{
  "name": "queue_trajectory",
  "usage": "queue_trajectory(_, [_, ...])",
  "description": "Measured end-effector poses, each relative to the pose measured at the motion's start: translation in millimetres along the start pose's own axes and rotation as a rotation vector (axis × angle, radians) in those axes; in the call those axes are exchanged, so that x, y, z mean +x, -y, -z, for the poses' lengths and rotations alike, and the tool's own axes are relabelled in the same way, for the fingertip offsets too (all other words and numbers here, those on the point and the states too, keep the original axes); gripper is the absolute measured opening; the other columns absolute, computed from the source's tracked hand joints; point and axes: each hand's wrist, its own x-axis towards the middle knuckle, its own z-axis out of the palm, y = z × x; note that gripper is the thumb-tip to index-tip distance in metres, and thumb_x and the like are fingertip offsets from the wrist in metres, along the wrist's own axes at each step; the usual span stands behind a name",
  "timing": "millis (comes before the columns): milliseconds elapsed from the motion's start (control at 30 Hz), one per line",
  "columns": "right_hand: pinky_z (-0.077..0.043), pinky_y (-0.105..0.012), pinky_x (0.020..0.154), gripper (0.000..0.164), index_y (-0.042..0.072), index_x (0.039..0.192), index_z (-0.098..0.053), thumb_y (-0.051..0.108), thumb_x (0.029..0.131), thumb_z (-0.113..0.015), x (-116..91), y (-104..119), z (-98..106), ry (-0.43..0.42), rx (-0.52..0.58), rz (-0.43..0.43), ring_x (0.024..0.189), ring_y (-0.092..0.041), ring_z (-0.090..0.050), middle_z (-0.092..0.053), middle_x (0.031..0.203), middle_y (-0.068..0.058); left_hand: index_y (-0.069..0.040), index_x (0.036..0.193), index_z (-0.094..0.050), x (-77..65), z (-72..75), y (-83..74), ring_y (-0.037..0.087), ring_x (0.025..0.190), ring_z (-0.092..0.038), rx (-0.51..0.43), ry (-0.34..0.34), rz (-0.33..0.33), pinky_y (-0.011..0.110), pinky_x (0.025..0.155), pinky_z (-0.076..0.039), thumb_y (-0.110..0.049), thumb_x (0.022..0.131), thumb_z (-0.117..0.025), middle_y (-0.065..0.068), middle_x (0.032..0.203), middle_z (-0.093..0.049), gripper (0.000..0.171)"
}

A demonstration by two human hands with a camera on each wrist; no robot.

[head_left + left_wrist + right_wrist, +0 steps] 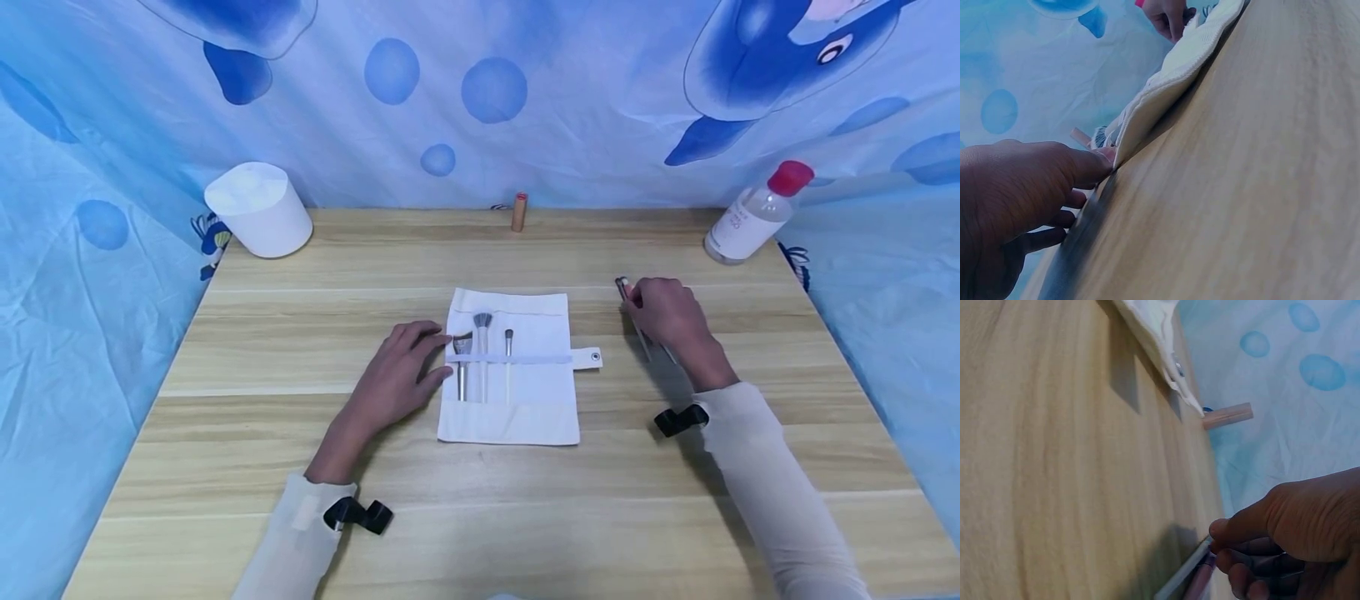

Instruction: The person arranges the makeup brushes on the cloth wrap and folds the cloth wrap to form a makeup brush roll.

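Observation:
A white cloth brush roll (543,421) lies unfolded with several makeup brushes (482,320) tucked behind its cross strap. My left hand (393,375) rests at its left edge, fingers relaxed, fingertips touching the border; in the left wrist view the thumb is right at the cloth's edge (1160,103). Right of the roll, my right hand (667,317) pinches a slim makeup brush (1184,569) between thumb and fingertips. Close beside it is a second slim stick, pinkish in the right wrist view (1200,580). My hand partly covers both in the head view.
At the back left stands a white paper roll (258,208). A small brown tube (519,212) is at the back middle. A clear bottle with a red cap (750,218) stands back right. Blue patterned curtain (585,142) borders the wooden table (487,517).

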Motion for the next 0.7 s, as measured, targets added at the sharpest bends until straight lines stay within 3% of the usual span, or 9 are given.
queue_trajectory(400, [-0.045,-0.039,0.052,0.018,0.006,0.09,-0.069,0.022,0.097,-0.062,7.1,3.1,-9.6,-0.071,0.05,-0.039,0.066,-0.028,-0.057,-0.064,0.081,-0.013,-0.008,0.134,-0.063,0.0,0.6,0.7,0.028,0.131,-0.041,-0.004,0.004,0.003,0.044,0.111,-0.033,-0.036,0.095,-0.069,0.009,0.141,-0.05,0.048])
queue_trajectory(700, [-0.044,-0.036,0.046,0.026,0.007,0.083,-0.069,0.024,0.099,-0.059,10.8,4.3,-8.4,-0.05,0.048,-0.108,0.058,-0.025,-0.054,-0.061,0.071,-0.01,-0.009,0.133,-0.063,0.2,0.8,0.4,0.028,0.132,-0.041,-0.013,0.006,0.011,0.044,0.111,-0.032,-0.036,0.095,-0.07,0.009,0.142,-0.05,0.048])
